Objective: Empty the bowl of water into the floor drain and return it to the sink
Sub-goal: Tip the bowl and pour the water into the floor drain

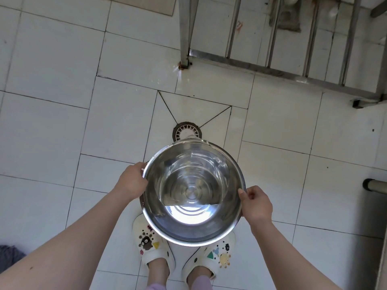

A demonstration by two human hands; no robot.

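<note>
A steel bowl point(193, 231) with clear water in it is held over the white tiled floor, tipped away from me. Water runs over its far rim toward the round floor drain point(184, 130) just beyond it. My left hand point(132, 182) grips the bowl's left rim. My right hand point(256, 204) grips the right rim. The sink is not in view.
A steel rack frame point(272, 69) with a rusty leg stands at the upper right on wet tiles. A dark cabinet edge with a metal tube point(374, 186) is at the right. My feet in white clogs point(155, 245) are under the bowl. A grey cloth point(10, 256) lies at lower left.
</note>
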